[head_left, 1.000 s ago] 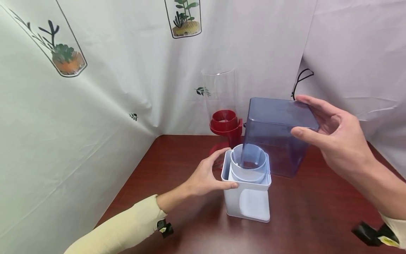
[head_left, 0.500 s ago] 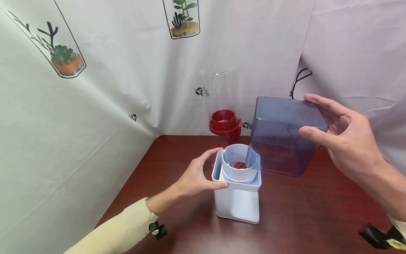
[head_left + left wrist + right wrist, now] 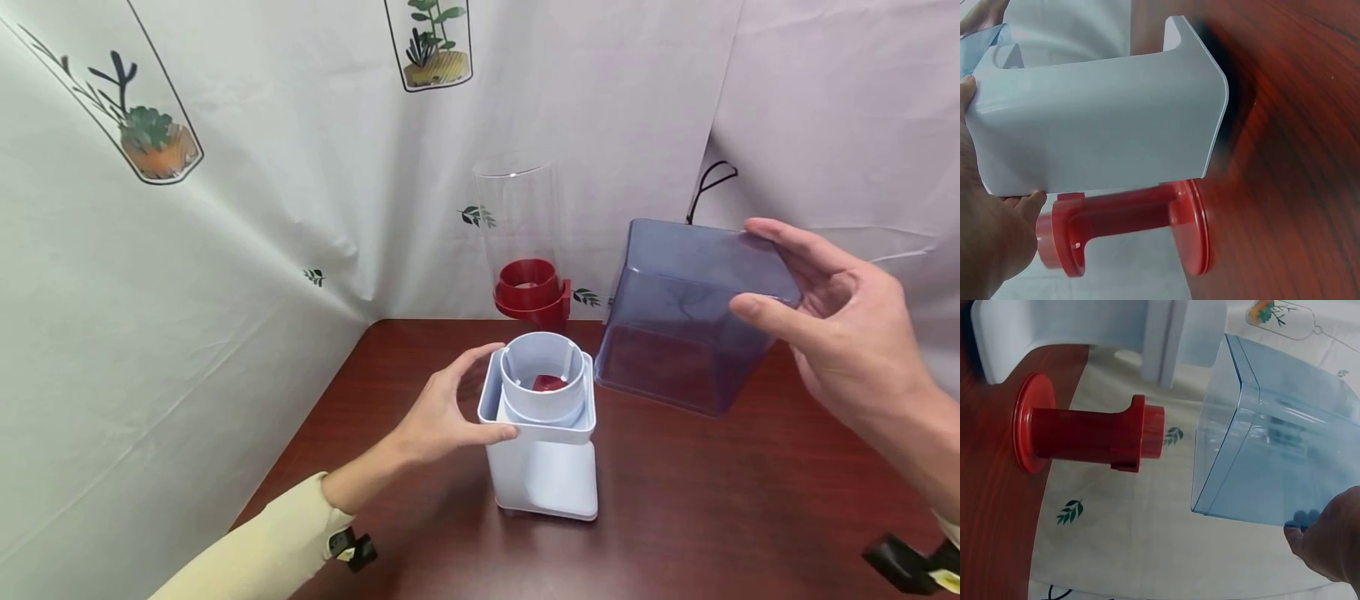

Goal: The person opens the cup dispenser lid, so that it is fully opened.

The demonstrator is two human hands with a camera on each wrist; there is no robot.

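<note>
My left hand (image 3: pixel 435 421) grips the top left side of a white dispenser base (image 3: pixel 512 475), thumb in front and fingers behind. The base is upright, with a square rim and a round collar (image 3: pixel 542 407) inside it; something red shows through the collar. Whether its foot touches the table cannot be told. My right hand (image 3: pixel 862 329) holds a bluish see-through square container (image 3: pixel 675 333) by its upper right end, thumb in front. The container hangs tilted in the air, right of the base and apart from it. In the right wrist view its rimmed end (image 3: pixel 1222 437) faces the table side.
Behind the base stands a red dispenser stand (image 3: pixel 528 292) carrying a clear cylinder (image 3: pixel 517 217). The dark red-brown table (image 3: pixel 675 517) ends at a white printed curtain (image 3: pixel 300 125) behind and at the left. A black loop (image 3: pixel 708 187) shows against the curtain at the right.
My left hand has moved the white base to the left. My right hand has carried the see-through container to the right, so it no longer overlaps the collar in the head view.
</note>
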